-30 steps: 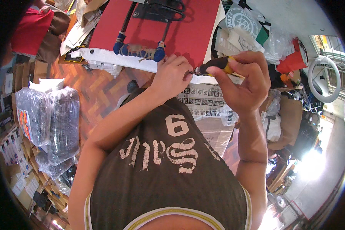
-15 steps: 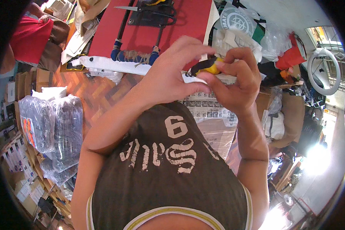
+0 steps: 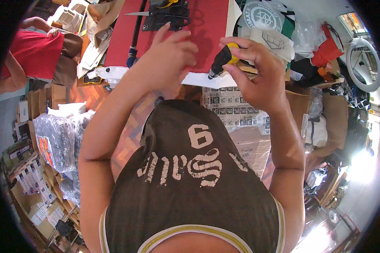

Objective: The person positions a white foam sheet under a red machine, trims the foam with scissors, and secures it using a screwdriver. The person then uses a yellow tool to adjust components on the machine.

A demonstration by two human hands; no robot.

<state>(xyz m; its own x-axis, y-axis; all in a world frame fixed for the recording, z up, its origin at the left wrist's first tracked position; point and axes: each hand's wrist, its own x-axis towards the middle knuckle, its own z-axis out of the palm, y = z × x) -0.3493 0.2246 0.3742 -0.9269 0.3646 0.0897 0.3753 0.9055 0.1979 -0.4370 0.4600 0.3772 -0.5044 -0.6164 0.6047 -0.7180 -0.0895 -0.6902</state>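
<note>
My right hand [image 3: 261, 75] grips a short yellow-and-black tool [image 3: 222, 60] between thumb and fingers. Its metal tip points down and left, over the white front edge [image 3: 198, 79] of the red tabletop [image 3: 213, 25]. To the left, my left hand [image 3: 166, 57] is raised with its fingers spread, slightly blurred and with nothing visible in it. It partly hides a black rod frame [image 3: 135, 40] with blue wrapping at its near corner. Beyond that hand lie scissors [image 3: 137, 14] on a black pouch [image 3: 158, 24], beside a yellow item [image 3: 168, 4].
A person in red [image 3: 36, 52] is at the far left. Plastic-wrapped bundles [image 3: 55, 139] stand on the floor at left. Cloth bags [image 3: 272, 44] and a red bag [image 3: 327, 46] lie at right. A taped carton [image 3: 236, 114] sits below the table edge.
My left hand has moved away from the tool, to the left, and its fingers have spread. The right hand keeps its grip, with the tool's tip tilted further down. The view has shifted slightly.
</note>
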